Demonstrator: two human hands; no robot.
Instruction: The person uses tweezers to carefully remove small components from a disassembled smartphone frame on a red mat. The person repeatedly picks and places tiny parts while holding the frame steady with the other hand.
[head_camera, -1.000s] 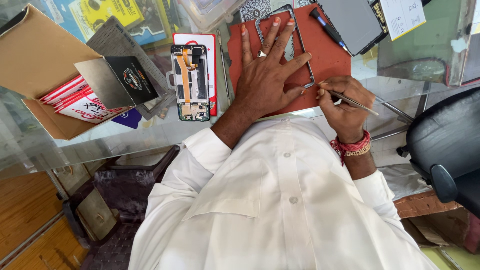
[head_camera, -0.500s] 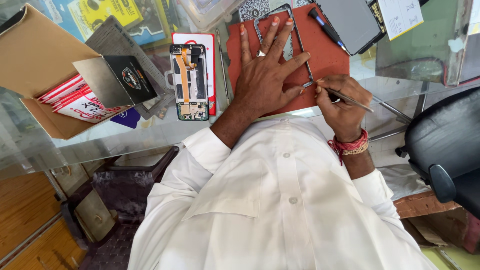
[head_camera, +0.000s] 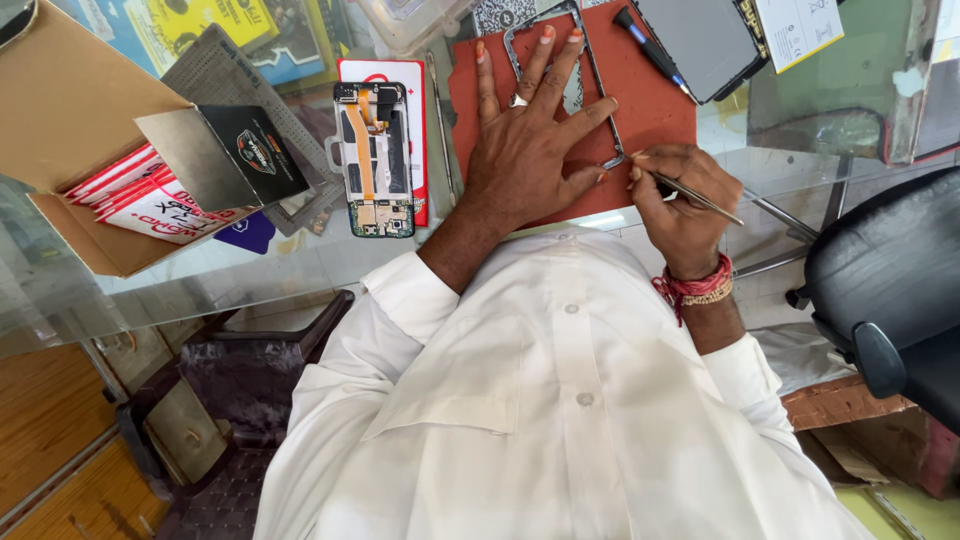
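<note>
While pressed flat: left hand (head_camera: 530, 140) spread wide over phone frame (head_camera: 590, 90), gripping nothing.
Right hand (head_camera: 685, 200): closed around thin metal tool (head_camera: 700, 197), tip touching frame's corner.
Frame location: on red mat (head_camera: 655, 95), table's (head_camera: 250, 265) 12 o'clock.
Handling: probably light, thin, easily bent; best held by the side rails.
At 9 o'clock: opened phone (head_camera: 375, 160), cardboard box (head_camera: 70, 120).

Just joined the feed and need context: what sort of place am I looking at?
Probably a phone repair bench: an opened phone showing its circuit boards, a bare phone frame under the left hand on a red mat, a thin metal tool in the right hand.
</note>
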